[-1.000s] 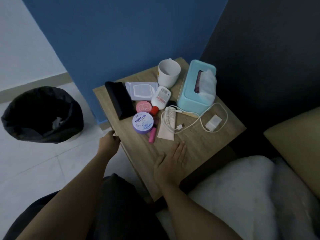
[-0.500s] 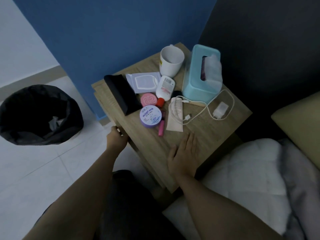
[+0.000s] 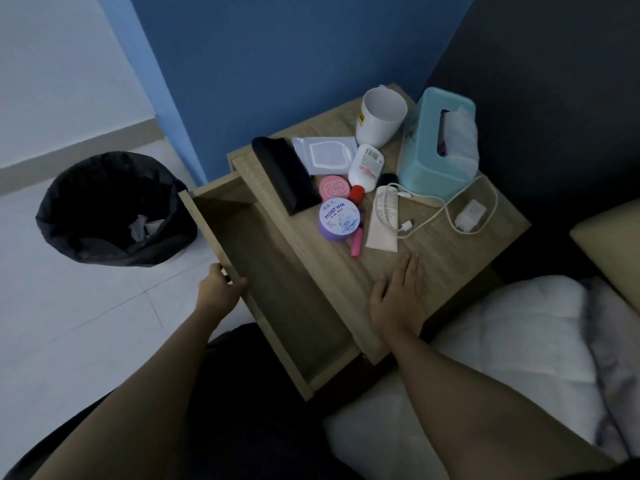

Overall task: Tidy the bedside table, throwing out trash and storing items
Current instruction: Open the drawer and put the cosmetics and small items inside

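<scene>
- The drawer (image 3: 277,289) of the wood-grain bench (image 3: 433,258) now stands pulled far out toward 7 o'clock; half a second ago it showed only a narrow gap.
- The left hand (image 3: 220,292) is curled around the drawer's front edge; the right hand (image 3: 398,296) lies flat, fingers spread, on the benchtop, as before.
- The visible drawer floor is bare, matte wood.
- At 12 o'clock from the right hand: a round lilac cream jar (image 3: 339,218), pink stick (image 3: 356,242), flat beige tube (image 3: 382,220), white looped charger cable (image 3: 446,209).
- Farther off: a black wedge-shaped case (image 3: 285,174), white mug (image 3: 381,116), teal tissue box (image 3: 433,157).
- A black-lined bin (image 3: 114,209) sits on the tiled floor at 9 o'clock.
</scene>
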